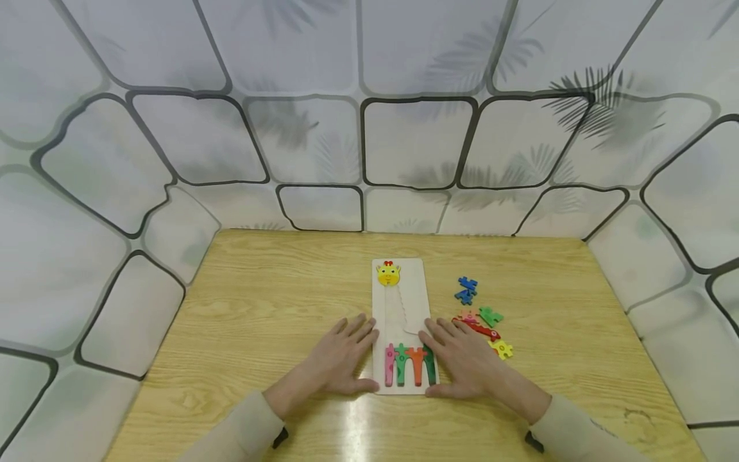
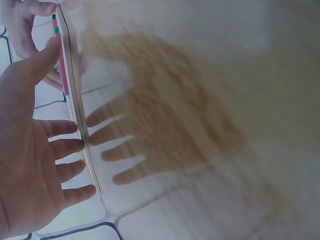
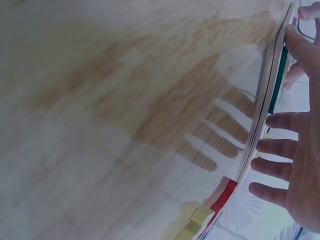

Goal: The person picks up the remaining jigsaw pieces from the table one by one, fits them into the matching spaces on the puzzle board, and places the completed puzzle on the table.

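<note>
A pale wooden puzzle board (image 1: pixel 412 298) lies upright before me, with a yellow giraffe-head piece (image 1: pixel 389 274) at its top left. Along its lower part stand a pink leg piece (image 1: pixel 389 364), a green one (image 1: pixel 401 366), an orange one (image 1: pixel 417 367) and a dark green one (image 1: pixel 430 367). My left hand (image 1: pixel 345 359), fingers spread, touches the board's left edge. On the opposite side my right hand (image 1: pixel 464 360) lies with extended fingers at the right edge, partly covering it. In the right wrist view, the thumb of the right hand (image 3: pixel 305 165) meets the board's rim.
Loose puzzle pieces lie right of the board: blue ones (image 1: pixel 466 292), a green one (image 1: pixel 491 316), a pink one (image 1: pixel 469 316), a red one (image 1: pixel 485 330) and a yellow one (image 1: pixel 502 348). The wooden table (image 1: pixel 277 276) meets a stone-patterned wall (image 1: pixel 320 208) behind.
</note>
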`<state>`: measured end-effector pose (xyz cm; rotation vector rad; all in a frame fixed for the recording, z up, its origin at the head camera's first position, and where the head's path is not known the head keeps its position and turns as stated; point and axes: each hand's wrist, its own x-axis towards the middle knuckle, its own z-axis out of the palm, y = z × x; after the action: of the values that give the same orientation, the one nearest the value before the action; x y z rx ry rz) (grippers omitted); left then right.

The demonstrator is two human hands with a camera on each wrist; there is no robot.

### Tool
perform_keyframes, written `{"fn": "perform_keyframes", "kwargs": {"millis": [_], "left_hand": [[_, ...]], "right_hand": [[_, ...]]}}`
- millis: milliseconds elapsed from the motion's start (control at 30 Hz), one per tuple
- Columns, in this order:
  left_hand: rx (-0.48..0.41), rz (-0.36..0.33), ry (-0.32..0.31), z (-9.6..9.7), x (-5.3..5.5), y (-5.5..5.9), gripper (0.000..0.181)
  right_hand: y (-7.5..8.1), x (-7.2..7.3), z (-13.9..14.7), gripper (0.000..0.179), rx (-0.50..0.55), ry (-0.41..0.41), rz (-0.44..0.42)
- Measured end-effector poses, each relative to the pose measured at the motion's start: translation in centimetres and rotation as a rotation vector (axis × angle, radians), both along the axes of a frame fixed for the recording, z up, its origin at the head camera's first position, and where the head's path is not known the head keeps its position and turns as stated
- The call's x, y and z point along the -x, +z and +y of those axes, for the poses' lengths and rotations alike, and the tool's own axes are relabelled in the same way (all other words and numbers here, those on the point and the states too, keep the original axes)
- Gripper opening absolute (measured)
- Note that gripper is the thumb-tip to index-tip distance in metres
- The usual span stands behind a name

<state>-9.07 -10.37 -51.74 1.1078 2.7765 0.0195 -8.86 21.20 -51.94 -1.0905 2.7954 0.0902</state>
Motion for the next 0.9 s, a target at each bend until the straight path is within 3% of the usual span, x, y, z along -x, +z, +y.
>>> {"fn": "perform_keyframes", "kwargs": {"millis": [333,500,900], "left_hand": [[-0.044,0.019,-0.005,-0.7,1.2,-0.2,0.101],[-0.046,0.01,0.001,-1.0,2.0,-0.2,0.1],[-0.062,-0.024,0.015,-1.2,3.4,-0.6,0.096]], "right_hand": [[0.5,0.5,0.6,0.102,0.038,0.01,0.047],[1.0,1.4,1.4,0.096,0.084,0.026,0.11],[1.8,3.8,4.0,0.09,0.109,0.014,0.16]]}}
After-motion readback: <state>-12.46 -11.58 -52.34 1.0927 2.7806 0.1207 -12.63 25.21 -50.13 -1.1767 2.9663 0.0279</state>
